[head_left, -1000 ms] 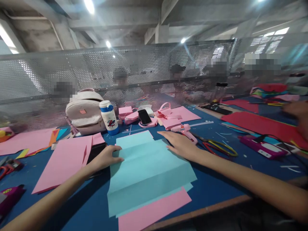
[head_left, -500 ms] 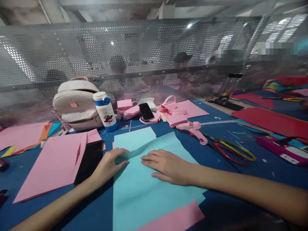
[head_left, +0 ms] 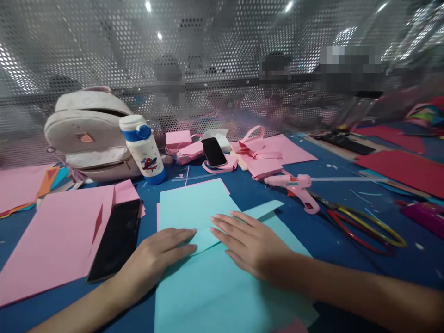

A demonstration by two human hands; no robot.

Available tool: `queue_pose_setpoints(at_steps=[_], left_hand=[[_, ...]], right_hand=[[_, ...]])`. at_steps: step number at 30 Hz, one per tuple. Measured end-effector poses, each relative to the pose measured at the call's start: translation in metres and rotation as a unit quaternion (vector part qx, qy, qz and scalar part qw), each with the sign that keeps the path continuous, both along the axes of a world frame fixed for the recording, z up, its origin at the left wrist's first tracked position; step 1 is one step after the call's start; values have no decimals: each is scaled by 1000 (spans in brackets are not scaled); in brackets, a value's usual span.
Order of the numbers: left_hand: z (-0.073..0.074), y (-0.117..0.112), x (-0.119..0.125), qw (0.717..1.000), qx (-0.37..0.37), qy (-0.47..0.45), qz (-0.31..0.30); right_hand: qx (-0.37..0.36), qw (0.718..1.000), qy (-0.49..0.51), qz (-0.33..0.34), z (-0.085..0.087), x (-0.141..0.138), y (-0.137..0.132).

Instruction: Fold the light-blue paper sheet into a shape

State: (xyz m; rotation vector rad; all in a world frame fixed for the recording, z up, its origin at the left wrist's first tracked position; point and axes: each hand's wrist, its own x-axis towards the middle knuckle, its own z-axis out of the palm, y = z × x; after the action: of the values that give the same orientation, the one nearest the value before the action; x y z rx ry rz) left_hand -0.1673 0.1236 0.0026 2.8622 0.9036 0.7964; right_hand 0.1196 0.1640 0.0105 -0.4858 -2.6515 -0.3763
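Observation:
A light blue paper sheet (head_left: 208, 277) lies in front of me on more blue paper (head_left: 194, 196). Its far edge is turned back as a narrow folded flap (head_left: 206, 238), whose pointed end sticks out to the right. My left hand (head_left: 157, 252) rests at the flap's left end, fingers stretched and thumb apart, fingertips touching the paper. My right hand (head_left: 255, 240) lies flat across the flap's middle with its fingers spread. Part of the fold is hidden beneath it.
To the left are a black phone (head_left: 116, 240), pink paper (head_left: 58, 231), a backpack (head_left: 92, 138) and a bottle (head_left: 145, 152). A pink glue gun (head_left: 294, 185) and scissors (head_left: 364, 226) lie right. Behind are another phone (head_left: 214, 152), pink paper pieces (head_left: 256, 162) and a perforated screen (head_left: 215, 69).
The sheet's raised far edge has been folded down toward me into a flap. Both hands now press on it, and the right hand lies over the fold. The view has tilted down.

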Motion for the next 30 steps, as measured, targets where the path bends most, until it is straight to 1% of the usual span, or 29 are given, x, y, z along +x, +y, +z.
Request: queue_pose_setpoints(at_steps=[4, 10, 13, 15, 17, 20, 23, 25, 30], left_hand=[[-1, 0, -1, 1000, -27, 2, -13], [-1, 0, -4, 998, -56, -11, -33], [0, -1, -6, 995, -84, -21, -39], [3, -3, -8, 995, -86, -18, -45], [7, -6, -8, 996, -85, 0, -40], [14, -12, -4, 995, -91, 41, -14], [17, -17, 0, 994, -86, 70, -2], [17, -19, 2, 994, -85, 72, 2], [13, -20, 3, 993, -107, 41, 14]], right_hand=[[-26, 1000, -2, -13, -1, 2, -1], [-56, 997, -45, -38, -3, 0, 0], [-81, 993, -72, -37, -4, -1, 0], [-102, 990, -88, -33, -2, -1, 0], [-130, 985, -104, -33, 1, -2, 0], [-175, 977, -119, -36, 5, -3, 0], [-195, 973, -122, -31, 6, -3, 0], [-196, 974, -114, -24, 6, -3, 0], [-199, 977, -77, -5, 3, -1, 1]])
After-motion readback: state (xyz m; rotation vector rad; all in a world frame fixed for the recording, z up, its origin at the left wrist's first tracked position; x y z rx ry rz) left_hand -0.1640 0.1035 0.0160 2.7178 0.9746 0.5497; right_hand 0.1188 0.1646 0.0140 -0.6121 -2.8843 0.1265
